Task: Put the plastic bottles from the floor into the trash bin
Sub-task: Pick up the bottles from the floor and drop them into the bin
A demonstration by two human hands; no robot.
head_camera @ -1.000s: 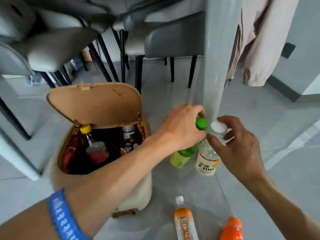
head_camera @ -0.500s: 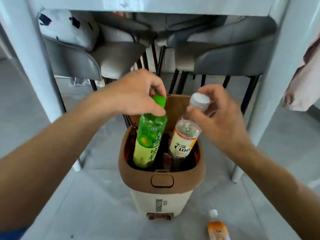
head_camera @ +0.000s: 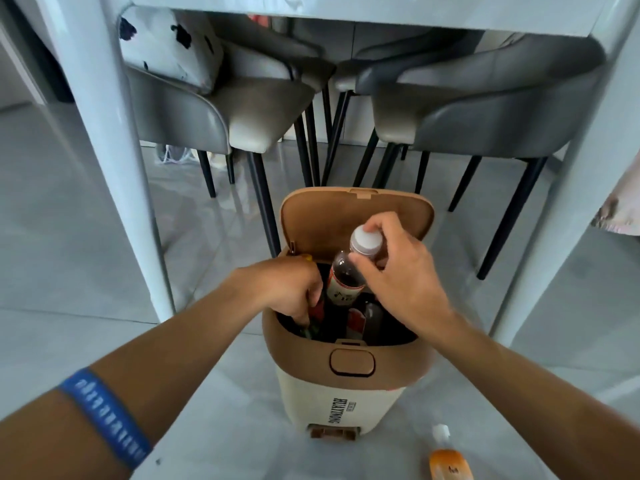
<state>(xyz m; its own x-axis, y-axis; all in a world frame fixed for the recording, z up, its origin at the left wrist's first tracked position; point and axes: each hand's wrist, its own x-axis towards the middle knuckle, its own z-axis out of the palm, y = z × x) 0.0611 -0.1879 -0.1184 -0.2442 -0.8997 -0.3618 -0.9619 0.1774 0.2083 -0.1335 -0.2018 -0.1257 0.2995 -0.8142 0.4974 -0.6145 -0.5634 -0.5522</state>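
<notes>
A cream trash bin (head_camera: 346, 355) with a brown rim stands on the floor, its brown lid (head_camera: 332, 220) up. My right hand (head_camera: 398, 275) grips the white-capped clear bottle (head_camera: 346, 275) by its neck, its lower half inside the bin opening. My left hand (head_camera: 284, 289) reaches down into the bin's left side, fingers closed around the green bottle (head_camera: 311, 330), which is mostly hidden in the dark interior. Other bottles (head_camera: 363, 317) show inside the bin. An orange bottle (head_camera: 448, 459) with a white cap lies on the floor at the bottom right.
A white table (head_camera: 381, 12) spans the top, with its legs (head_camera: 110, 150) left and right of the bin. Grey chairs (head_camera: 467, 109) with black legs stand behind the bin. A pale cloth (head_camera: 623, 202) hangs at the right edge.
Both hands have lowered their bottles: the green bottle has gone down into the bin and the clear bottle has sunk partway in. The view has tilted down slightly.
</notes>
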